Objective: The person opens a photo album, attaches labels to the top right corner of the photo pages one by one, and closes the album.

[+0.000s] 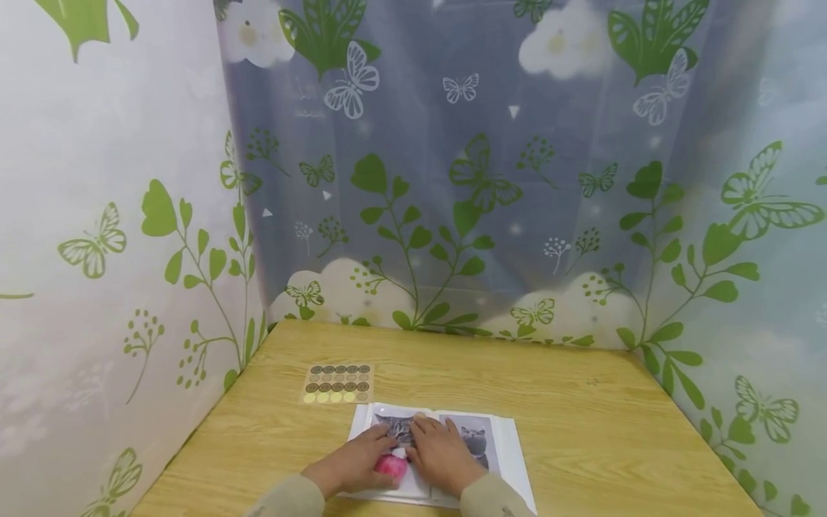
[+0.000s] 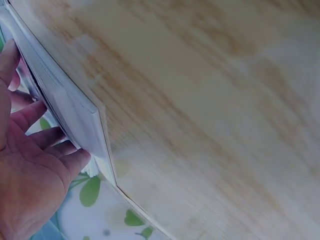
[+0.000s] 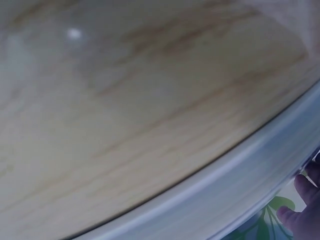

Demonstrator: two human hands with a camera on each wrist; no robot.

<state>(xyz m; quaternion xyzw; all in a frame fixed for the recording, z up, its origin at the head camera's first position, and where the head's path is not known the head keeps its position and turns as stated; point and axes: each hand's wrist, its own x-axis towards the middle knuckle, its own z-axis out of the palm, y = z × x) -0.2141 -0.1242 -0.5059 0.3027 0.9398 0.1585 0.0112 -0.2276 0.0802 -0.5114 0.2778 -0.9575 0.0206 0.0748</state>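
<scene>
An open photo album (image 1: 520, 449) lies on the table, with a picture of a striped cat (image 1: 402, 429) on its left page and a grey cat picture (image 1: 474, 434) on its right. My left hand (image 1: 352, 459) rests on the left page, fingers spread and slightly bent. Near the middle fold, my right hand (image 1: 442, 452) lies flat with its fingers over the left page. Between the hands shows a round pink patch with white on top (image 1: 391, 467). The left wrist view shows the left fingers over the stacked album pages (image 2: 55, 85). Right fingertips (image 3: 305, 187) appear at the right wrist view's edge.
A sheet of round stickers (image 1: 337, 383), brown and yellow, lies behind the album to the left. The wood-grain table (image 1: 601, 431) extends around both. Patterned curtains (image 1: 439, 215) with leaves and butterflies stand at the back and both sides.
</scene>
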